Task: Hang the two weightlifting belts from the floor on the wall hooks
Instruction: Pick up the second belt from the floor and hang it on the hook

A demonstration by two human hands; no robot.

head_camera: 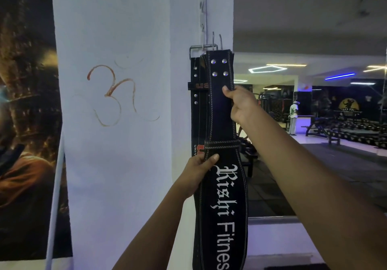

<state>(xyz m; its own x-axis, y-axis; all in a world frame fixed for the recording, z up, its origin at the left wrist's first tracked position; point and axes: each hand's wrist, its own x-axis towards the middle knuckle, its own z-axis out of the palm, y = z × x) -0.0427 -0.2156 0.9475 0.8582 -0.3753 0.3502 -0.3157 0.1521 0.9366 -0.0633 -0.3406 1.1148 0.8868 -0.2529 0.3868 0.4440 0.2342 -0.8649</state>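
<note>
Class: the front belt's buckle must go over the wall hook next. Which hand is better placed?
Right hand: it grips the black stitched leather belt just under the buckle, near the metal hook rack. Left hand holds lower.

The front belt (222,106) looks like matt black suede, slightly fuzzy, edged with pale stitching and set with shiny round metal rivets (219,67). Its buckle (204,49) and the wall hooks (203,8) are bare, dull-gleaming steel wire. The belt behind (198,102) appears smoother. The wall (117,29) is matt painted plaster, faintly rough. The poster (27,102) has a soft sheen.
</note>
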